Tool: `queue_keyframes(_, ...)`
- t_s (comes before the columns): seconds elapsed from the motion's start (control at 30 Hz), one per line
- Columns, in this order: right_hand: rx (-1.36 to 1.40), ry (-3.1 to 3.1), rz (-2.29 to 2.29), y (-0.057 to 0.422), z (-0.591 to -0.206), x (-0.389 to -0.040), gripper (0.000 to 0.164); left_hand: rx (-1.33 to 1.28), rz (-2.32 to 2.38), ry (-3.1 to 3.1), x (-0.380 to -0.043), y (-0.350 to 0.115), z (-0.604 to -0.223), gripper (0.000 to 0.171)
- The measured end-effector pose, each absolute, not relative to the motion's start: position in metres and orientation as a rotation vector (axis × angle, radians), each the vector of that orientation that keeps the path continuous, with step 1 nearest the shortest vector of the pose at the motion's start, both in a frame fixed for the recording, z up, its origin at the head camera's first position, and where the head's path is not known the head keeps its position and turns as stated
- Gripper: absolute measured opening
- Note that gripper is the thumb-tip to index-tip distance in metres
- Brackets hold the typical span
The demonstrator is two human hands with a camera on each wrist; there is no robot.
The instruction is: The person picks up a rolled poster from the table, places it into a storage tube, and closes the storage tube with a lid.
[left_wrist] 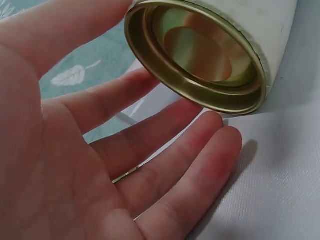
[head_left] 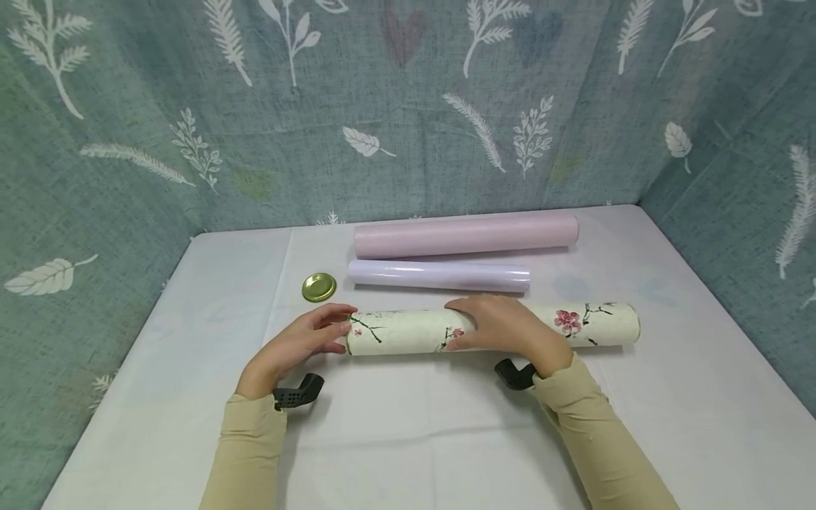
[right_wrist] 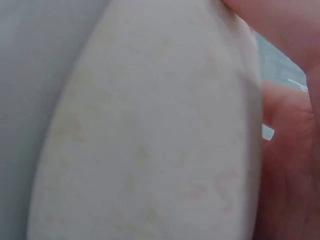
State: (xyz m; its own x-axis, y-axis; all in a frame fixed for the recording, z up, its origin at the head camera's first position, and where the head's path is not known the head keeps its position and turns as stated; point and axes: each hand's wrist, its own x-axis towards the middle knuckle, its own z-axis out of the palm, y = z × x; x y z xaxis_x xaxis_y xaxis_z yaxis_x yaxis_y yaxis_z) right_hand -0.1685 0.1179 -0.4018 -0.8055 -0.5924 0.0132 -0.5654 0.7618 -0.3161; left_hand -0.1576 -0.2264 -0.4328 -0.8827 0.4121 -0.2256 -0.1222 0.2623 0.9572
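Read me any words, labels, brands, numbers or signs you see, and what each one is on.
None: no readable text in any view.
Flowered tube: printed branches and blossoms only; its side is blurred in the right wrist view.
Lid: no lettering visible; any tiny marking would be too small to read.
Pink roll, white roll: plain.
Curtain: leaf and heart patterns.

We see a white-clothed table [head_left: 408,467] bearing a gold lid [head_left: 319,287] just beyond the left hand [head_left: 299,340], a lilac roll [head_left: 440,275] and a pink roll [head_left: 465,236] beyond the right hand [head_left: 506,326], and, under it, a flowered tube [head_left: 404,333].
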Motion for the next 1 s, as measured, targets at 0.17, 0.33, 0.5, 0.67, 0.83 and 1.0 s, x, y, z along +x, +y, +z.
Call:
queue_keyframes(0.17, -0.936, 2.825, -0.503, 0.122, -0.395, -0.168, 0.069, 0.246, 1.584, 2.182, -0.158, -0.222, -0.427, 0.047)
queue_keyframes(0.33, -0.934, 2.8, -0.539, 0.125, -0.393, -0.169, 0.065, 0.227, 1.535, 2.222, -0.16, -0.218, -0.422, 0.05)
queue_keyframes(0.5, -0.943, 2.776, -0.576, 0.125, -0.393, -0.167, 0.063, 0.212, 1.531, 2.225, -0.159, -0.221, -0.424, 0.053)
queue_keyframes(0.67, -0.883, 2.777, -0.666, 0.131, -0.388, -0.167, 0.059, 0.157, 1.551, 2.227, -0.168, -0.221, -0.427, 0.055)
queue_keyframes(0.83, -0.893, 2.796, -0.686, 0.136, -0.374, -0.171, 0.057, 0.047, 1.575, 2.312, -0.176, -0.218, -0.426, 0.055)
queue_keyframes(1.0, -0.936, 2.828, -0.636, 0.137, -0.353, -0.186, 0.055, 0.002, 1.687, 2.322, -0.187, -0.22, -0.424, 0.054)
